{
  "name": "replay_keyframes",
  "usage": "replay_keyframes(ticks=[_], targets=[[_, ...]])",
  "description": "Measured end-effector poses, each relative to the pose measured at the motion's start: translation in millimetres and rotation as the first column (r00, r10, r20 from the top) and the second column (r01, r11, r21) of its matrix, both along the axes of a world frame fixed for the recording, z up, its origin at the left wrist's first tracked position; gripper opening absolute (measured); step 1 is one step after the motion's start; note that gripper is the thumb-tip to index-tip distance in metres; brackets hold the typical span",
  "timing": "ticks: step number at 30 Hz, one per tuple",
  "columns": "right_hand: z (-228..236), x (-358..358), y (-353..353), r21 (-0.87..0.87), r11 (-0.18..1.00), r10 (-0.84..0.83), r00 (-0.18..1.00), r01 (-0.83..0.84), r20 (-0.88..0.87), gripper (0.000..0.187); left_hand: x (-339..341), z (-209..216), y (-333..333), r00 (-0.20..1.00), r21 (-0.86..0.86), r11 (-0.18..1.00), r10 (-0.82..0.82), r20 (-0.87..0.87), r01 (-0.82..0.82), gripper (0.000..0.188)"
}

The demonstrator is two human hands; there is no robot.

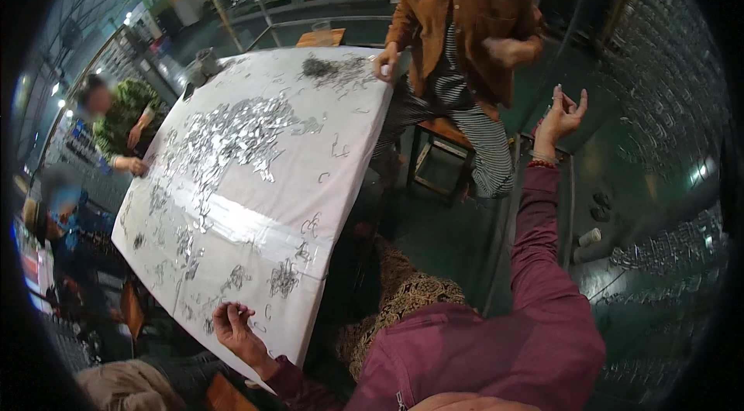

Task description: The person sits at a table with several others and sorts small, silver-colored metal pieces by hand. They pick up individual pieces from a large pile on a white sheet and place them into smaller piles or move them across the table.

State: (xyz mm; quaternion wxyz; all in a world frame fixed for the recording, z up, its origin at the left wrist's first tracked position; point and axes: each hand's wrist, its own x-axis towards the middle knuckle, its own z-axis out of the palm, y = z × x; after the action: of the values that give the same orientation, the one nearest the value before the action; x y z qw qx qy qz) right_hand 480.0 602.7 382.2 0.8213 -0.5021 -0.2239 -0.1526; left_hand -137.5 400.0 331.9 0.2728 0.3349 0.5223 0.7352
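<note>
Many thin bits of bent wire lie in a small, loose tangle on the bench, near the person's left hand and a little past it. They are well apart from the right hand, which is up in the air off to the right side. The wire looks dark and hard, with curly, hook-like shapes. Farther up the bench, flat strips lie in a wide, messy heap, and they shine like metal. The bench top is white and smooth, with a bright shine on it. The left hand has its fingers curled in, tips close together. The right hand's fingers are bent, with a gap between some tips. One cannot tell if either holds something tiny.
</note>
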Motion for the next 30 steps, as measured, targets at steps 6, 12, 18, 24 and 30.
replay_keyframes(ticks=[6, 12, 18, 24, 30], targets=[[-29, 66, 9, 0.002, 0.994, -0.096, 0.863, 0.11, 0.496, 0.031, 1, 6, 5, 0.997, -0.095, 0.993, 0.06, -0.053, -0.065, 0.014], [-28, 51, 34, 0.308, 0.942, -0.004, 0.912, -0.135, 0.41, 0.025, -1, 10, -17, 0.997, 0.035, 0.998, -0.049, 0.063, 0.047, 0.011], [-31, 42, 39, 0.103, 0.994, -0.078, 0.926, 0.042, 0.369, 0.035, -6, -7, -13, 0.997, -0.036, 0.999, -0.035, 0.064, 0.038, 0.012], [-27, 29, 30, -0.068, 0.983, -0.139, 0.938, 0.169, 0.317, 0.055, -9, -13, 11, 0.995, -0.062, 0.996, -0.057, 0.084, 0.062, 0.011], [-6, -84, -1, -0.065, 0.965, -0.154, 0.752, 0.254, 0.641, 0.034, 6, -19, 44, 0.984, -0.103, 0.985, -0.127, 0.125, 0.14, 0.01]])
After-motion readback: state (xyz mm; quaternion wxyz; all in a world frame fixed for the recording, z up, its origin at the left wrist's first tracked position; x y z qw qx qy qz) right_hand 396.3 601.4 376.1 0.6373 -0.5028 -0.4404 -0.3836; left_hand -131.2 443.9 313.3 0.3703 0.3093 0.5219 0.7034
